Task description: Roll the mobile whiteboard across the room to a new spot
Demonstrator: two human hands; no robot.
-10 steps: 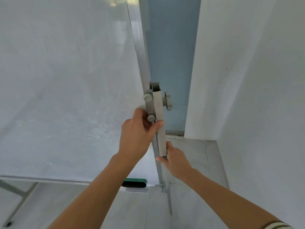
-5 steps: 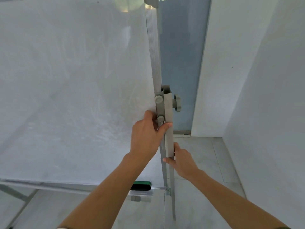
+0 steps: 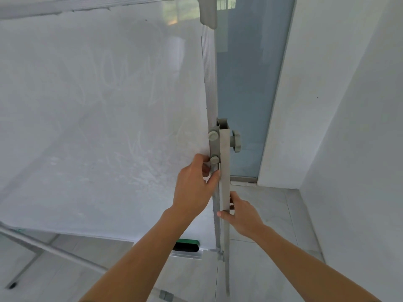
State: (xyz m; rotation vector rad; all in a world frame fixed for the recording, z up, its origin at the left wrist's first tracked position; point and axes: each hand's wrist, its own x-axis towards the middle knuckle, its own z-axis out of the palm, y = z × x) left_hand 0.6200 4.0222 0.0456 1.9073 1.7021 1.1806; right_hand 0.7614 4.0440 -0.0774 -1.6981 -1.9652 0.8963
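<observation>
While both hands clamp its upright post, left hand above right hand, we find the whiteboard spreading left of them, its post running vertically.

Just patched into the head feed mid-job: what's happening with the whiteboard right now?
A person stands at the right end of the mobile whiteboard, gripping its side. The left hand clasps the board's edge just below the grey pivot bracket with its knobs. The right hand holds the upright stand post lower down. A green-topped eraser sits on the tray at the bottom. The board is close to a room corner, with a white wall on the right.
</observation>
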